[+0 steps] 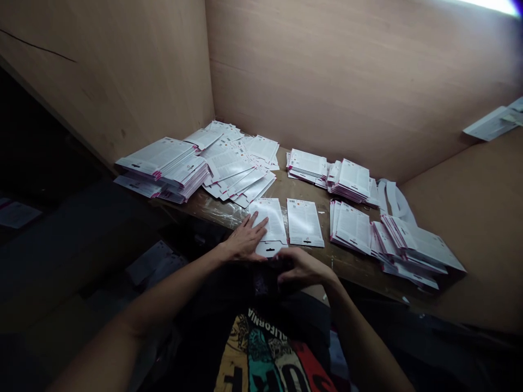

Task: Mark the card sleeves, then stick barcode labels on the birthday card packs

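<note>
White printed cardboard hanger card point(267, 218) lies flat at the near edge of the counter, long side running away from the person, its tab with a hang hole point(269, 249) toward the body. Left hand point(245, 238) rests on the card's left side, fingers point(258, 224) spread open and flat on its face, not closed on anything. Right hand point(304, 269) sits just beyond the tab, fingers point(292, 257) curled over a dark object point(272, 275); object too dim to identify, and cannot tell whether it is gripped.

Second white hanger card point(305, 222) lies flat just right of the first, not touching. Beyond and to both sides are loose piles of similar cards with pink-marked edges: a large overlapping pile point(159, 166) and a fanned pile point(232, 163) at left, two stacks point(339, 174) at the back, and a spread pile point(396, 239) at right. White paper strips point(394, 201) lie behind the right pile.

Scuffed wooden counter point(347, 267) carries all of these. Tan panels point(347, 81) stand behind it, with more white cards point(490, 122) on a ledge at upper right. Person's dark T-shirt point(261, 348), with colourful print and "CALIFORNIA" lettering, shows below the hands.
</note>
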### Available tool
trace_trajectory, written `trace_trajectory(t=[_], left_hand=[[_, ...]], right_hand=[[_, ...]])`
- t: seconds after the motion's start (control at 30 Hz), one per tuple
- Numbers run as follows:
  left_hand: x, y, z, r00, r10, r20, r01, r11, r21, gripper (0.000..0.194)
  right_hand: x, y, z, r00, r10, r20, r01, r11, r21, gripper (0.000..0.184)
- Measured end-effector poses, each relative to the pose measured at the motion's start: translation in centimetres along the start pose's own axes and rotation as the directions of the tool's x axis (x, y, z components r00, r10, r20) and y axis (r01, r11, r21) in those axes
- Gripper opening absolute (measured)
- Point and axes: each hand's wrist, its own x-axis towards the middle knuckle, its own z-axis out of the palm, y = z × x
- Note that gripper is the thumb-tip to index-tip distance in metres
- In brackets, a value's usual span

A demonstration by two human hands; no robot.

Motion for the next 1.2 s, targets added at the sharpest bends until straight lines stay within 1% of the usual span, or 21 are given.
trace_trajectory(t=[0.07,0.1,0.2,0.27,0.33,0.4,0.53,0.63,0.7,0.77,0.8,0.83,0.87,0.9,0.93,0.97,1.03,1.1,1.13,1.17,1.2], left_hand=[[-0.3,-0.2,-0.5,0.999,0.034,-0.007,-0.034,0.999,-0.026,0.077],[-0.3,-0.3,-0.6,0.999,0.053,-0.005,-0.054,0.998,-0.042,0.072],[-0.2,-0.7,-0.3,0.997,0.077,-0.005,-0.078,0.993,-0.094,0.056],[0.1,-0.7,0.3,0.999,0.035,-0.033,-0.039,0.993,-0.111,0.040],[0.5,-0.6,0.8,0.996,-0.050,-0.080,0.041,0.993,-0.110,0.033],[0.6,-0.4,0.9,0.992,-0.086,-0.097,0.077,0.993,-0.091,0.035],[-0.6,0.1,0.8,0.999,0.023,-0.047,-0.023,1.000,0.012,0.053],[-1.7,1.1,1.8,0.993,0.010,-0.116,-0.006,0.999,0.040,0.043],[-1.9,2.0,2.6,0.981,0.012,-0.193,-0.008,1.000,0.019,0.042],[-1.1,2.6,2.7,0.971,0.082,-0.227,-0.083,0.997,0.005,0.044],[-0.5,2.5,2.3,0.967,0.115,-0.227,-0.117,0.993,0.004,0.048],[0.3,2.0,1.7,0.967,0.112,-0.228,-0.114,0.993,0.007,0.053],[1.2,1.2,0.9,0.969,0.061,-0.238,-0.059,0.998,0.015,0.059],[1.9,0.0,0.0,0.964,-0.046,-0.261,0.054,0.998,0.025,0.064],[2.5,-1.4,-0.8,0.938,-0.191,-0.289,0.210,0.977,0.034,0.067],[2.9,-2.8,-1.5,0.895,-0.326,-0.303,0.354,0.934,0.040,0.070],[3.0,-4.7,-2.2,0.839,-0.469,-0.274,0.504,0.861,0.070,0.078],[2.3,-4.7,-1.8,0.866,-0.454,-0.212,0.483,0.868,0.116,0.086],[1.8,-3.9,-1.3,0.889,-0.419,-0.186,0.445,0.886,0.132,0.088],[1.3,-2.7,-0.9,0.909,-0.383,-0.164,0.406,0.903,0.139,0.088],[0.8,-1.4,-0.5,0.925,-0.352,-0.144,0.371,0.919,0.133,0.088]], right_hand=[[0.3,0.8,0.9,0.966,0.031,-0.258,-0.088,0.973,-0.214,0.053],[0.7,1.2,1.4,0.946,0.014,-0.325,-0.115,0.949,-0.295,0.051],[2.3,2.3,2.7,0.929,-0.014,-0.371,-0.131,0.922,-0.363,0.025],[3.4,2.6,3.2,0.890,0.072,-0.450,-0.241,0.912,-0.331,0.012],[4.2,2.4,3.4,0.823,0.192,-0.534,-0.405,0.858,-0.315,0.016],[4.7,1.9,3.5,0.770,0.263,-0.582,-0.515,0.794,-0.323,0.019],[4.7,1.0,3.9,0.710,0.297,-0.639,-0.564,0.783,-0.263,0.023],[4.3,1.1,4.2,0.639,0.326,-0.697,-0.493,0.869,-0.046,0.034],[3.8,1.7,3.9,0.638,0.372,-0.674,-0.344,0.921,0.182,0.041],[2.9,2.8,2.9,0.637,0.402,-0.658,-0.188,0.909,0.373,0.043],[2.3,3.4,2.1,0.606,0.399,-0.688,-0.131,0.903,0.409,0.044],[1.5,4.2,1.1,0.553,0.388,-0.737,-0.098,0.909,0.405,0.045],[0.8,4.9,0.0,0.482,0.357,-0.800,-0.101,0.930,0.354,0.046],[0.2,5.6,-1.1,0.435,0.329,-0.838,-0.152,0.944,0.292,0.048],[-0.5,6.2,-2.1,0.435,0.326,-0.839,-0.258,0.938,0.231,0.049],[-1.0,6.7,-3.0,0.455,0.339,-0.823,-0.394,0.906,0.156,0.049],[-1.6,6.9,-4.1,0.493,0.400,-0.772,-0.648,0.761,-0.020,0.046],[-1.7,6.4,-4.1,0.477,0.411,-0.777,-0.776,0.613,-0.152,0.039],[-1.6,6.0,-3.9,0.469,0.383,-0.796,-0.787,0.590,-0.180,0.037],[-1.4,5.6,-3.5,0.472,0.343,-0.812,-0.766,0.615,-0.186,0.034],[-1.1,5.1,-3.1,0.489,0.297,-0.820,-0.710,0.681,-0.177,0.032]])
